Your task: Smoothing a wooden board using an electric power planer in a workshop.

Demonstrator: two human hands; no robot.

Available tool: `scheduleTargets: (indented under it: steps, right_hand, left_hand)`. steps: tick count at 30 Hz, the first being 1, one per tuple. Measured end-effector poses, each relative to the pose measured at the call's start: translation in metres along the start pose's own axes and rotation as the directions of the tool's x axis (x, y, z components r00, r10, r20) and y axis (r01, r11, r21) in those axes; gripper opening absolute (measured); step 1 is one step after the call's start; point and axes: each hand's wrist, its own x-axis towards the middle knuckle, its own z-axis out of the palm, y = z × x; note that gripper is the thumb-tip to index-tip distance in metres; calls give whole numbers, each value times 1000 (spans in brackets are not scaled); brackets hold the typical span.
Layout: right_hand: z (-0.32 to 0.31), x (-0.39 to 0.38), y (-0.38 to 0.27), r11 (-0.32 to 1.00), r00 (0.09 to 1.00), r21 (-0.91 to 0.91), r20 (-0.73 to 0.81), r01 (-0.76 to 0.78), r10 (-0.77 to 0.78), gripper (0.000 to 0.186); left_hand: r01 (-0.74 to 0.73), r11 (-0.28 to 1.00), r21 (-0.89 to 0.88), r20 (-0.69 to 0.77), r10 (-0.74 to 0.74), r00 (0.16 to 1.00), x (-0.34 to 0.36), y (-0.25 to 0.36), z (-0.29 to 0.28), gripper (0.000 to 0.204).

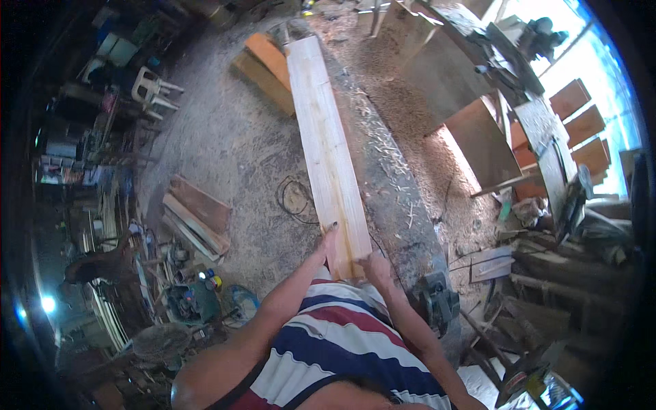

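Observation:
A long, pale wooden plank stretches away from my waist, a yellowish streak running down its face. My left hand is closed on its left edge, and one digit shows on the top face. Closer to the near end, my right hand grips the right edge. The fingers under the plank are hidden on both sides. At its far end, the plank lies beside an orange-brown timber block.
A cable loops on the floor left of the plank. Cut boards lie further left, near a white plastic chair. A dark power tool sits by my right forearm. Wood shavings litter the right side, before a wooden bench.

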Motion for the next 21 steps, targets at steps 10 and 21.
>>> scheduleTargets:
  steps: [10, 21]
  right_hand:
    - [4, 8, -45, 947, 952, 208, 234, -245, 195, 63]
    - [-95, -22, -53, 769, 879, 427, 281, -475, 386, 61]
  left_hand:
    - [36, 998, -56, 16, -36, 999, 14, 3, -37, 89]
    - [272, 957, -101, 169, -253, 953, 57, -16, -31, 112]
